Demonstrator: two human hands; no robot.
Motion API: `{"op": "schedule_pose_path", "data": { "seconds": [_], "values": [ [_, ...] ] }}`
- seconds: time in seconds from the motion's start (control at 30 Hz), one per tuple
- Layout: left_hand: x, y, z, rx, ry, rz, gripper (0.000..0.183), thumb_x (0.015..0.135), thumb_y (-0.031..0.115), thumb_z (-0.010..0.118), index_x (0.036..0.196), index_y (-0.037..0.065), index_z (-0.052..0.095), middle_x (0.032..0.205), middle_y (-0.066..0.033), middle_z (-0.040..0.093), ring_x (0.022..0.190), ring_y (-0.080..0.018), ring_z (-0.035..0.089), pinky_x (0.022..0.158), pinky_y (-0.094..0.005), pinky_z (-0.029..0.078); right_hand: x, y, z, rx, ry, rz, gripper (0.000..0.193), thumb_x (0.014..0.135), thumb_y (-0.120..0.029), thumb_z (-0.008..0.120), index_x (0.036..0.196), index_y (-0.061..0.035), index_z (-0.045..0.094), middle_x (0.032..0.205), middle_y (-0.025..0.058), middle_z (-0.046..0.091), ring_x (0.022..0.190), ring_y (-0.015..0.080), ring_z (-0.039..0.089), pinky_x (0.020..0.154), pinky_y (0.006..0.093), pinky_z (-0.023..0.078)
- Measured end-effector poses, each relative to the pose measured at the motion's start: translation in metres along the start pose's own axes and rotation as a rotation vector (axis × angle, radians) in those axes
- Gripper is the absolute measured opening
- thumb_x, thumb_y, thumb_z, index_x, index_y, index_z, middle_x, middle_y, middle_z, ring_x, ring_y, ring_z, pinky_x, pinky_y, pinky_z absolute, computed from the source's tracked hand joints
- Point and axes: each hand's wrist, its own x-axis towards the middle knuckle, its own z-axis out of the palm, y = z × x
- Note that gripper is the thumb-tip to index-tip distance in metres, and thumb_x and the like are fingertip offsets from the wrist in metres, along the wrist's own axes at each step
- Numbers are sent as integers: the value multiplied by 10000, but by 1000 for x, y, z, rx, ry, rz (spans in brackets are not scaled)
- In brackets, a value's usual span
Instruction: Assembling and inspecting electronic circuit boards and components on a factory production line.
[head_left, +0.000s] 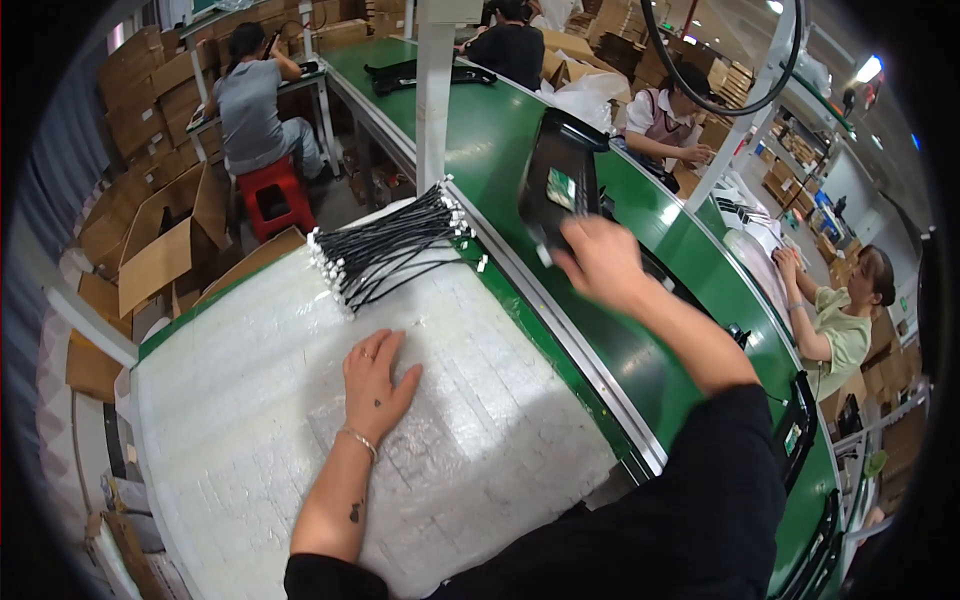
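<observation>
My left hand (378, 382) lies on a white worktop (240, 370) covered with clear plastic, fingers loosely apart and nothing in them. Just beyond it is a bundle of black cables (385, 250) with white connectors at both ends. My right hand (610, 262) reaches over the green conveyor belt (640, 350), its fingers closed at the near end of a black plastic housing (545, 165). A small green circuit board (562, 187) shows on that housing. Hand and housing are slightly blurred, and the fingertips are partly hidden. A small white piece (544, 256) shows beside the thumb.
A metal rail (560, 325) runs between worktop and belt, with a white post (434, 110) beyond. More black housings (797, 430) lie along the belt. Several people sit around it, one on a red stool (275, 200). Cardboard boxes (170, 240) stand at the left.
</observation>
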Motion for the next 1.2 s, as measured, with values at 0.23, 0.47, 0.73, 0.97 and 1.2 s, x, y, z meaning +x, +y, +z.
{"op": "schedule_pose_path", "data": {
  "seconds": [0.23, 0.47, 0.73, 0.97, 1.2],
  "values": [
    [-7, 78, -79, 109, 293, 421, 637, 682, 260, 802, 1261, 135, 569, 1485, -105, 356, 1341, -349, 336, 1087, -514, 286, -134, -57, -163, 134, -33, -521, 283, 646, -231, 747, 620, -147, 478, 575, -31, 338, 489, 114, 388, 400, 241, 270],
    [-99, 126, -147, 510, 45, 513, 163, 680, 95, 664, 831, 142, 625, 696, 33, 505, 651, -147, 506, 552, -292, 396, -124, -55, -138, 126, 38, -728, 154, 677, -145, 648, 829, -155, 622, 849, -48, 590, 621, 83, 467, 474, 203, 358],
    [-182, 151, -97, 283, -209, 37, 128, 774, 143, 632, 885, 96, 589, 768, -41, 562, 749, -223, 579, 569, -341, 490, -43, -93, -41, 309, 22, -442, 336, 744, -127, 667, 1072, -79, 613, 861, 51, 560, 780, 242, 556, 622, 348, 493],
    [-109, 121, -99, -920, -220, -632, 247, 949, 325, 585, 939, 86, 647, 820, -5, 631, 784, -82, 573, 671, -235, 475, -25, -181, -6, 513, 173, -607, 399, 658, -104, 716, 1044, -107, 618, 832, 3, 567, 725, 195, 542, 554, 305, 495],
    [-101, 106, -80, -1059, -347, -742, 272, 970, 353, 555, 869, 108, 617, 797, 35, 606, 746, -44, 547, 643, -196, 448, -52, -182, 8, 524, 105, -557, 212, 690, -131, 694, 862, -90, 577, 771, 19, 519, 747, 203, 539, 575, 288, 502]
  ]
}}
